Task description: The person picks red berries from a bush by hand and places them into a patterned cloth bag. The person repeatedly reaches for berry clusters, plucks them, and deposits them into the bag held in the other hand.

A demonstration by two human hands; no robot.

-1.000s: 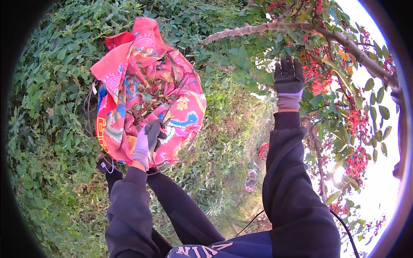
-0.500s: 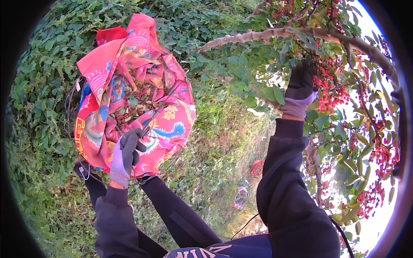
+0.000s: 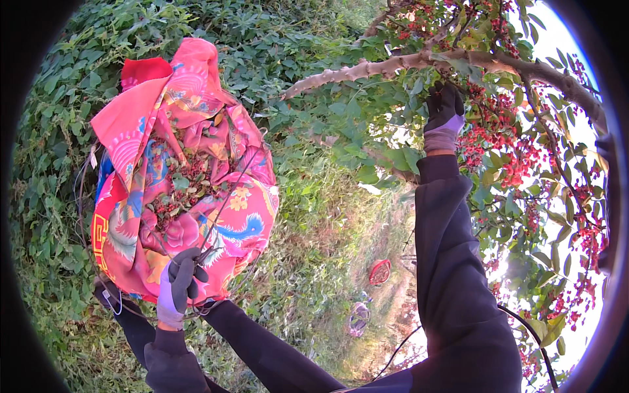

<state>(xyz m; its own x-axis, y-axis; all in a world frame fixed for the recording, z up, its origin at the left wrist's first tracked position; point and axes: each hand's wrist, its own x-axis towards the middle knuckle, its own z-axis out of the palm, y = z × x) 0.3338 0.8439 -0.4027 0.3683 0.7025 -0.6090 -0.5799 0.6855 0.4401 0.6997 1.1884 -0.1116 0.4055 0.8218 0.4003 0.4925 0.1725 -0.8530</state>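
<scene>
My left hand (image 3: 178, 283), in a purple and dark grey glove, is closed around the thin wire-like handle (image 3: 227, 204) of a round basket. A pink patterned cloth (image 3: 246, 219) lines the basket and drapes over its rim. Inside lies a heap of small red berries (image 3: 190, 178) mixed with green leaves. Gloved the same way, my right hand (image 3: 444, 118) reaches up among leaves just under a thick branch (image 3: 393, 64). Its fingers look bent together, and whatever they pinch is hidden. Red berry clusters (image 3: 488, 134) hang right beside it.
Dense green vines (image 3: 59, 144) cover the left side. Berry-laden twigs (image 3: 586, 245) hang at the right. A red basket-like container (image 3: 379, 272) and a clear bag-like thing (image 3: 358, 319) lie on the ground. A black cable (image 3: 534, 331) runs near my right arm.
My right hand has moved up and left, from the berry clusters to leaves under the branch. The basket and my left hand appear lower and further left, still together.
</scene>
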